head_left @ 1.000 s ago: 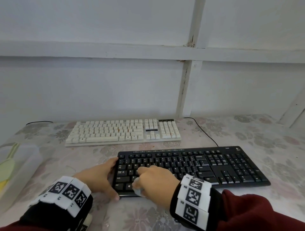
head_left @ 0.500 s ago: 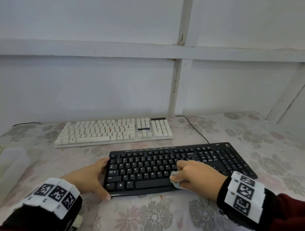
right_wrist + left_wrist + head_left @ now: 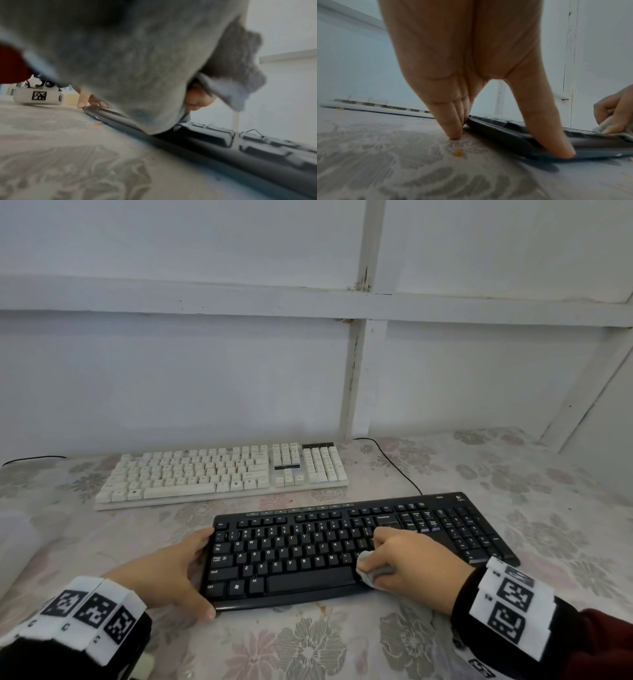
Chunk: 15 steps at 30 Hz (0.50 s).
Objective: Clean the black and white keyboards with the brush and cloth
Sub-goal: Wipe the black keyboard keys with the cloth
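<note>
— Both hands on the near board. My left hand point(image 3: 164, 575) braces the left end of the flat black plastic keyboard point(image 3: 308, 556), thumb point(image 3: 556, 146) on its front edge, fingers point(image 3: 452, 125) straight against its side and touching the table. It grips nothing.

— And the right?

— My right hand point(image 3: 407, 566) is curled round a bunched pale grey cloth point(image 3: 371, 571), pressing it onto the keys right of the letter block, near the front edge. From the right wrist, the cloth point(image 3: 137, 60) fills most of the view and hides my fingers.

— The other board?

— Cream-white keyboard with raised keys point(image 3: 219, 474) lies behind the black one, apart from it, near the white panelled wall point(image 3: 205, 378). A thin black cable point(image 3: 394, 463) runs along the table past its right end, toward the black one's back edge.

— Anything else around?

— Floral tablecloth point(image 3: 308, 645) underneath. Small orange crumbs point(image 3: 458, 152) lie on it beside my left hand. No brush in any view.
</note>
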### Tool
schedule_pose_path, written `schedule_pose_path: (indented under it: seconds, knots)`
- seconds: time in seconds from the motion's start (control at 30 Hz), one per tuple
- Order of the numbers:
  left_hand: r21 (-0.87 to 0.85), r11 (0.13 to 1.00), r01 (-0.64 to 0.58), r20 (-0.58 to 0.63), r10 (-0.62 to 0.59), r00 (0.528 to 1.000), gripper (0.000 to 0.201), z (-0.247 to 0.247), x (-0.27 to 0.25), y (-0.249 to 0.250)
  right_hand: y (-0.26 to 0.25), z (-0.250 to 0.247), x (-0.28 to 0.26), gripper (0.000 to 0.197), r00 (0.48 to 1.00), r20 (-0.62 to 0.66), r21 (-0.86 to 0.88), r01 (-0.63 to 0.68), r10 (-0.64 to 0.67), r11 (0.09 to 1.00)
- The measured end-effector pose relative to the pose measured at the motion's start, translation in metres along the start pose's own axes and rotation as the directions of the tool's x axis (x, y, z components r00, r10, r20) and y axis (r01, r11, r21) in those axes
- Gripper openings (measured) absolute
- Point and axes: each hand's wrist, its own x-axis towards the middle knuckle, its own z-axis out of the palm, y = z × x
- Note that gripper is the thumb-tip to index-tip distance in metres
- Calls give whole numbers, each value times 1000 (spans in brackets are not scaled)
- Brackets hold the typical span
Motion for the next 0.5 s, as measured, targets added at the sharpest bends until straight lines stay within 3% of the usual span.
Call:
schedule_pose_path:
  seconds: [0.27, 0.5]
  knots:
    - [-6, 1000, 24, -1, -24, 1000, 151, 0, -3, 3, 27, 2, -14, 19, 995, -66, 7, -79, 79, 997]
    - [-66, 997, 30, 2, -30, 1000, 139, 3, -2, 7, 55, -4, -32, 23, 981, -89, -28, -174, 171, 984]
